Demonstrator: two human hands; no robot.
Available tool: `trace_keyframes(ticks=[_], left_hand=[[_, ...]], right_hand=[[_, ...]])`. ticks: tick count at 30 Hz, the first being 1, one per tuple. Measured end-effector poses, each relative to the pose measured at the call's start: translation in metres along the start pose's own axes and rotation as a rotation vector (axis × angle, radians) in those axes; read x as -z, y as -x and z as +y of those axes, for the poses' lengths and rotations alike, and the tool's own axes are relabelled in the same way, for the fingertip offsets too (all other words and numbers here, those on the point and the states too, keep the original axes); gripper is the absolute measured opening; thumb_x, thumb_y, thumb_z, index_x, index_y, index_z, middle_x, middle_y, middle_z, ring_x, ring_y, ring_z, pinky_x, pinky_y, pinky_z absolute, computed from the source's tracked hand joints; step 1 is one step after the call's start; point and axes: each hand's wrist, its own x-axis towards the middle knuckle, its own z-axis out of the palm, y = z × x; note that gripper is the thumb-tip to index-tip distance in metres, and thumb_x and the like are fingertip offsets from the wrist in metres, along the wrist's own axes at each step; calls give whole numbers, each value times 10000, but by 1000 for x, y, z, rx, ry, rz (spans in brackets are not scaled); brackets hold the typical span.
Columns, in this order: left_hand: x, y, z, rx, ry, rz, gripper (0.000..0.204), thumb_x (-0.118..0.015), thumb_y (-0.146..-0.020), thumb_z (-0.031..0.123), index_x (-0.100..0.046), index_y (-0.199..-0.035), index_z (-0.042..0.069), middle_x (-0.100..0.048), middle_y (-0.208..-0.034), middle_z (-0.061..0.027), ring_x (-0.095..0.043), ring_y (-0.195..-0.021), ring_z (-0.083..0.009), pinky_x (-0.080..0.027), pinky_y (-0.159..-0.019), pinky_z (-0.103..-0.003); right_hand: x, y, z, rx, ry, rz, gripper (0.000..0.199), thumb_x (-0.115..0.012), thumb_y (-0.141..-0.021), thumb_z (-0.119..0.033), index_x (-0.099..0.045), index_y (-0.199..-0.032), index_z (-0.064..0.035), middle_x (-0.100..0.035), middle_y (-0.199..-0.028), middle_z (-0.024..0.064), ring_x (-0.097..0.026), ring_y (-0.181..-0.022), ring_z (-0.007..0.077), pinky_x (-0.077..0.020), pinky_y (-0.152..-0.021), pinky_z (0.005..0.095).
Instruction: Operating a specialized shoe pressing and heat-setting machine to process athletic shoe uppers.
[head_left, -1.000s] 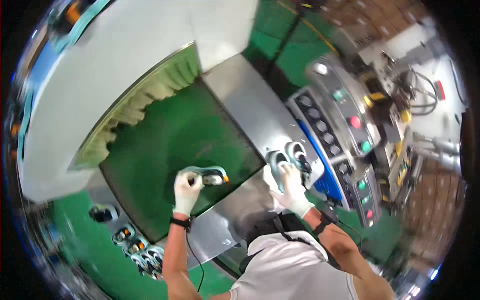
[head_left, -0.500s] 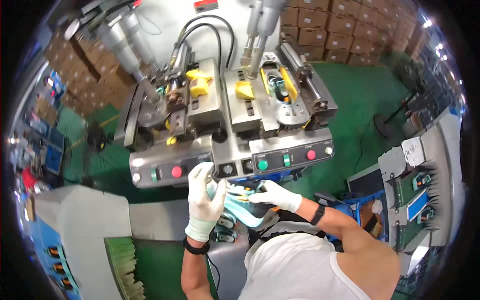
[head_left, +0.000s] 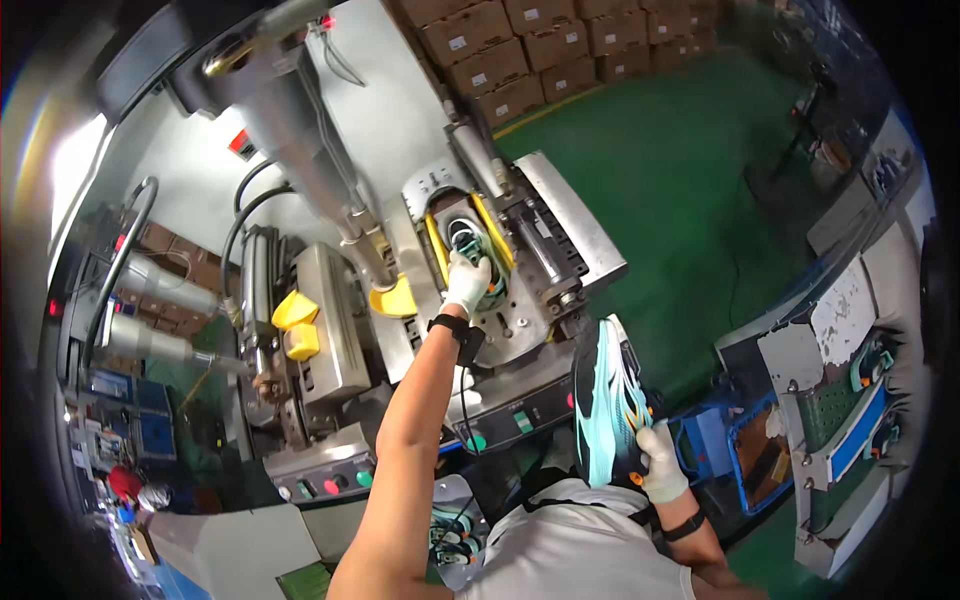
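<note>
My left hand (head_left: 467,282), in a white glove, reaches forward into the right station of the press machine. Its fingers close on a dark and teal sneaker (head_left: 464,236) that lies in the metal bed between two yellow side pads (head_left: 494,230). At the right, my gloved right hand (head_left: 660,462) grips a second sneaker (head_left: 603,400), black, teal and white with orange touches. This one is held up in the air with its toe pointing away and its striped side showing. The fingers on its far side are hidden.
The left press station (head_left: 330,335) has yellow pads (head_left: 297,325) too. Push buttons line the control panel (head_left: 520,420) along the front. Several shoes (head_left: 455,540) lie on a metal surface by my body. At the right stands a rack (head_left: 835,420) with shoes; cartons (head_left: 490,60) are stacked behind.
My left hand has gone from beside the held sneaker forward to the one in the press. My right hand has carried its sneaker to the right and tipped it upright. The view has turned right.
</note>
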Motion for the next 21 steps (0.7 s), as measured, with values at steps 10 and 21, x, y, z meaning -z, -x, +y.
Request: trace_keyframes(ticks=[10,21], left_hand=[[63,-18,12,152,176,-279,288,-564,-939,182,-631,-1082,-59,-685,-848,-114,-674,-767,-225,-539,-687,-353],[224,345,-74,199,694,-124,514,-537,-1004,104,-348,-1457,-47,-582,-1243,-78,-567,-1100,-146,-458,-985,-301]], right_hand=[[-16,-22,-10,-8,52,93,503,-688,-861,-83,-548,-1332,26,-651,-1195,72,-650,-1018,149,-540,-890,316],[-164,-281,6,-20,720,-305,308,-746,-863,-217,-670,-1061,7,-701,-943,67,-665,-837,157,-538,-759,311]])
